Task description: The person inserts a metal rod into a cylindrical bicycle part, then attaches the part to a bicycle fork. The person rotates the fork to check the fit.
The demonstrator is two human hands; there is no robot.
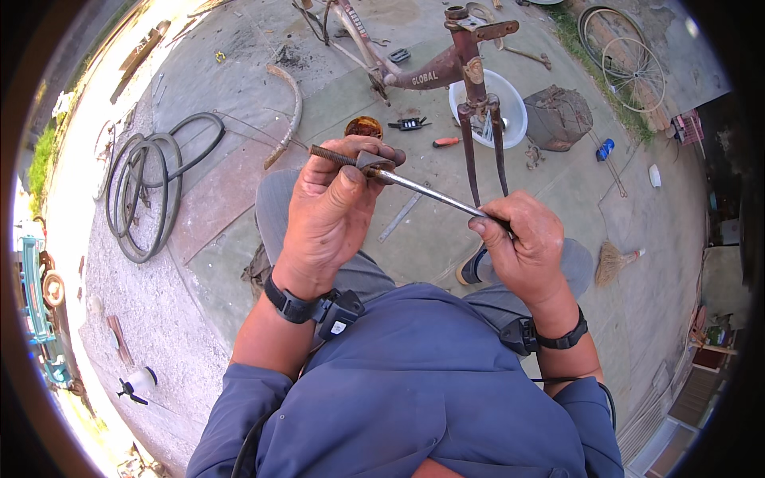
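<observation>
A long metal bolt with a threaded end slants between my two hands, over my lap. My left hand pinches a small metal wedge piece that sits on the bolt near its threads. The fingers of my right hand close on the bolt's other end, which they partly hide. Beyond my hands a worn bicycle frame stands with its fork pointing down. Close behind my left fingertips is a small round container with dark brown grease-like matter.
A white basin stands behind the fork, beside a dark bucket. A screwdriver and a flat metal strip lie on the ground. Rubber tubing is coiled at left; a hand broom lies at right.
</observation>
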